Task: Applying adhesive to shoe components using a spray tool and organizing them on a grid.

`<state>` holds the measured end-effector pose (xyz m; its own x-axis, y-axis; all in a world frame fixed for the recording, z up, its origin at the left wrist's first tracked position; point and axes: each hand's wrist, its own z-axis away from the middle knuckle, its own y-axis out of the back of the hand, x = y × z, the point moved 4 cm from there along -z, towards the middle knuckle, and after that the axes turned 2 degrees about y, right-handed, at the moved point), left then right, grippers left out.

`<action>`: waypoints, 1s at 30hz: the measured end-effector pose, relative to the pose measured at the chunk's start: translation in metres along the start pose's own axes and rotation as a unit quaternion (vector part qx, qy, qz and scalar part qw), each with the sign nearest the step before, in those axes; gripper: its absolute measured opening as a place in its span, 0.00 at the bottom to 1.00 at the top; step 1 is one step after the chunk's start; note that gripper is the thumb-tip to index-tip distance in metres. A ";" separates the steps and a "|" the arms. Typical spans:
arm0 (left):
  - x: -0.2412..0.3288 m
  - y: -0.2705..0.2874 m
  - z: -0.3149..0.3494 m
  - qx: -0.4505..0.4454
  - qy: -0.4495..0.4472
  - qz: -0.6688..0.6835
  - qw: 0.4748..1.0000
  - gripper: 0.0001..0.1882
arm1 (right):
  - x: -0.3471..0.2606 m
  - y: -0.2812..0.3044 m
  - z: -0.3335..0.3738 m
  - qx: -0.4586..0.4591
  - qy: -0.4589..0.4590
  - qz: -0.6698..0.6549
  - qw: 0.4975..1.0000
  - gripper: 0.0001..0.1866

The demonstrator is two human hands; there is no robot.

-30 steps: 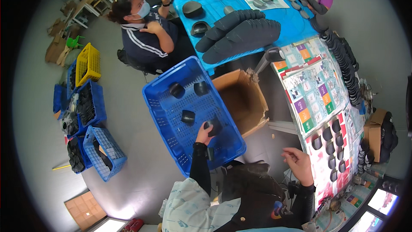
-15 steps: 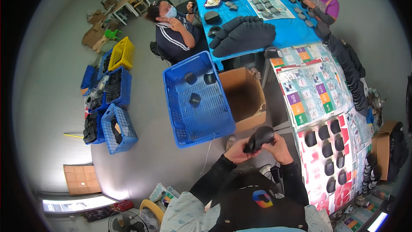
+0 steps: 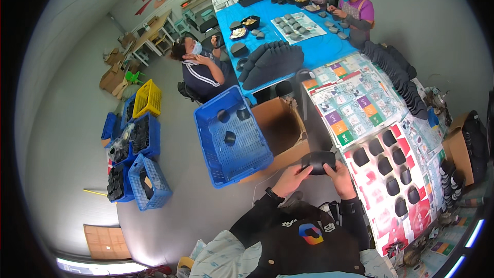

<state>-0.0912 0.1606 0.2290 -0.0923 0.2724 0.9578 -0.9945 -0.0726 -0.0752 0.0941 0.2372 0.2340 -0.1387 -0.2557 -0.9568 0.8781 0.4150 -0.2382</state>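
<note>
Both my hands hold one black, curved, cup-shaped piece (image 3: 319, 162) that looks like a toe cap, level in front of me. My left hand (image 3: 290, 180) grips its left end, with the thumb on the near side. Around its right end closes my right hand (image 3: 341, 181), thumb upright against it. Just beyond the piece stands an open cardboard box (image 3: 280, 162). To the right, several similar black pieces (image 3: 384, 166) lie in rows on a red and white sheet (image 3: 368, 224). A blue plastic crate (image 3: 213, 172), left of the box, has 3 dark pieces in it.
A blue-covered table (image 3: 324, 46) at the back bears a pile of dark nested pieces (image 3: 272, 64). A seated person (image 3: 203, 74) is beside it; two others work at its far right. Long stacks of black pieces (image 3: 396, 80) line the right side. More crates (image 3: 149, 183) stand at left.
The black piece has been turned in my hands, from tilted and rounded to lying broad side across. My right thumb now stands upright. The view has tilted upward, showing more of the far room.
</note>
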 end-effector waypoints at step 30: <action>0.019 0.071 0.043 -0.015 -0.028 0.079 0.996 0.20 | 0.000 -0.055 0.017 -0.068 -0.052 0.167 0.982 0.13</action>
<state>-0.1611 0.1189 0.2535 -0.2452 0.2057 0.9474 -0.9690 -0.0817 -0.2331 0.0539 0.1993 0.2495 0.2009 -0.1701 -0.9647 0.7963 0.6020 0.0597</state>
